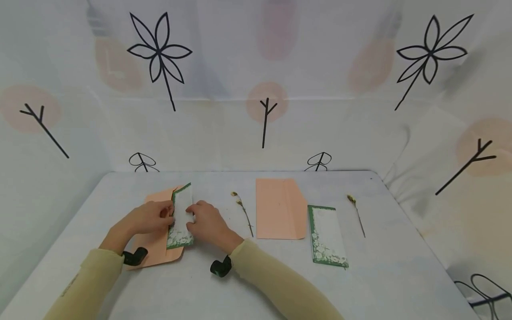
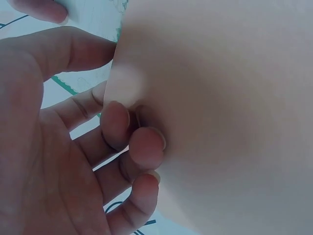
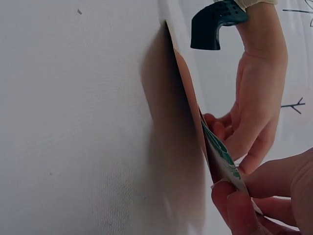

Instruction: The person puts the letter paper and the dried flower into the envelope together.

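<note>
A peach envelope (image 1: 154, 246), tilted on the left side of the table, has its edge gripped by my left hand (image 1: 146, 218). In the left wrist view the thumb and curled fingers are at the edge of the envelope (image 2: 230, 98), which fills much of that view. Partly overlapping the envelope is a white card (image 1: 182, 218) with a green border and white flowers. My right hand (image 1: 210, 224) pinches the card's right side between thumb and fingers. The right wrist view shows the card (image 3: 222, 156) lying close against the envelope (image 3: 188, 93), both raised off the table.
Between the two sets lies a dried flower stem (image 1: 245, 211). A second peach envelope (image 1: 278, 209) lies flat at centre right, with another green-bordered card (image 1: 326, 231) beside it. Farther right is another dried flower (image 1: 358, 213). Patterned white cloth (image 1: 224, 133) surrounds the table (image 1: 256, 284).
</note>
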Tool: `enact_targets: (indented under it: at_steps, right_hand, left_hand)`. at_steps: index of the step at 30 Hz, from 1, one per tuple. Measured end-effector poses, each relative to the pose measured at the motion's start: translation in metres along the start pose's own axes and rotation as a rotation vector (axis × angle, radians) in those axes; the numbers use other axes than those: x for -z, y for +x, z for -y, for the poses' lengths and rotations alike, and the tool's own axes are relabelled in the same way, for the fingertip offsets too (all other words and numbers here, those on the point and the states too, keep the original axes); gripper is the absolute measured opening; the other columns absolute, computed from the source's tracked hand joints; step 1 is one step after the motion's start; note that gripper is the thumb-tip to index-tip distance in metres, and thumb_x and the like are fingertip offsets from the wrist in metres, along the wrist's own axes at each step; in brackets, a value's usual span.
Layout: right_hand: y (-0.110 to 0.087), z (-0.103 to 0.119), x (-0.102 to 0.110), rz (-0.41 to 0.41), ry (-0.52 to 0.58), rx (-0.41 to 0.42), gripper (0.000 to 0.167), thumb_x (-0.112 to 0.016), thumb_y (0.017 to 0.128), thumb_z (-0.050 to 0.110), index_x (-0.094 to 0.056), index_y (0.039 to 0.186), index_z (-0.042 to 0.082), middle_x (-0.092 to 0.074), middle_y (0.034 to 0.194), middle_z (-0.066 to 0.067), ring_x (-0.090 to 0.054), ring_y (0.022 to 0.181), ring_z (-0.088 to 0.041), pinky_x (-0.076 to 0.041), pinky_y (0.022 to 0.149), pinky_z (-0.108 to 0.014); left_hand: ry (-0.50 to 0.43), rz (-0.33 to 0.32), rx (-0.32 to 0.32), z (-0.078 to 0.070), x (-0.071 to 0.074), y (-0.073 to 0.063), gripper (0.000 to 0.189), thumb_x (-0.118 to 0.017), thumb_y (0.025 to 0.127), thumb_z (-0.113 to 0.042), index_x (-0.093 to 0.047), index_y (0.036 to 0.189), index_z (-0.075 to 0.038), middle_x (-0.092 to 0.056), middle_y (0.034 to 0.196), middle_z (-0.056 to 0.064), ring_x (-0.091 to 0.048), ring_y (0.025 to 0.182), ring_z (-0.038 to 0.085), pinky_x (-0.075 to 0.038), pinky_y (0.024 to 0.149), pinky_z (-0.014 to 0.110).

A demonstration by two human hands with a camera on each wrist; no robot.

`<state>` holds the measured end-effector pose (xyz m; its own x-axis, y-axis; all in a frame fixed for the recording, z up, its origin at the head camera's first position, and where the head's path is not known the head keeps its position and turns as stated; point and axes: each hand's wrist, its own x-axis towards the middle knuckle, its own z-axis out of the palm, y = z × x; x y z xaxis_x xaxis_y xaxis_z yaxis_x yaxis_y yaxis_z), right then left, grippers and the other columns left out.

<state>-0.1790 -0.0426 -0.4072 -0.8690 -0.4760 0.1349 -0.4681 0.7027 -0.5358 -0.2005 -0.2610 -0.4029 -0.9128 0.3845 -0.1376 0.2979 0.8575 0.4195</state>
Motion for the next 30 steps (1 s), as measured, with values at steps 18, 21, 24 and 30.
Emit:
enact_targets:
  at_steps: [18, 21, 24, 30]
  right_hand:
    - [0.002, 0.000, -0.009, 0.003, -0.009, 0.023, 0.031, -0.070, 0.091, 0.018, -0.069, 0.121, 0.010, -0.055, 0.090, 0.004, -0.048, 0.071, -0.006, -0.041, 0.065, -0.020]
    - [0.004, 0.000, -0.011, 0.007, -0.005, 0.014, 0.031, -0.070, 0.092, 0.018, -0.069, 0.121, 0.010, -0.056, 0.092, 0.004, -0.049, 0.073, -0.006, -0.041, 0.067, -0.020]
    - [0.005, -0.002, -0.012, 0.011, 0.005, 0.008, 0.031, -0.070, 0.092, 0.018, -0.069, 0.122, 0.010, -0.055, 0.092, 0.005, -0.049, 0.074, -0.006, -0.041, 0.067, -0.020]
    - [0.009, -0.004, -0.017, 0.027, 0.029, 0.014, 0.032, -0.070, 0.090, 0.019, -0.069, 0.121, 0.010, -0.055, 0.091, 0.004, -0.049, 0.074, -0.007, -0.041, 0.066, -0.020]
  left_hand:
    - [0.059, -0.036, -0.007, -0.010, 0.003, -0.005, 0.021, -0.065, 0.088, -0.022, -0.047, 0.079, -0.017, -0.041, 0.063, -0.003, -0.040, 0.055, 0.013, -0.029, 0.053, 0.030]
    - [0.061, -0.045, -0.004, -0.009, 0.003, -0.005, 0.023, -0.067, 0.088, -0.024, -0.048, 0.078, -0.018, -0.041, 0.061, -0.004, -0.041, 0.054, 0.013, -0.029, 0.052, 0.030]
    - [0.056, -0.051, -0.014, -0.009, 0.003, -0.003, 0.023, -0.067, 0.089, -0.025, -0.048, 0.078, -0.018, -0.042, 0.061, -0.004, -0.041, 0.053, 0.013, -0.029, 0.052, 0.030]
    - [0.038, -0.040, -0.013, -0.011, 0.004, -0.002, 0.023, -0.069, 0.089, -0.025, -0.049, 0.080, -0.018, -0.043, 0.063, -0.004, -0.043, 0.055, 0.013, -0.030, 0.053, 0.030]
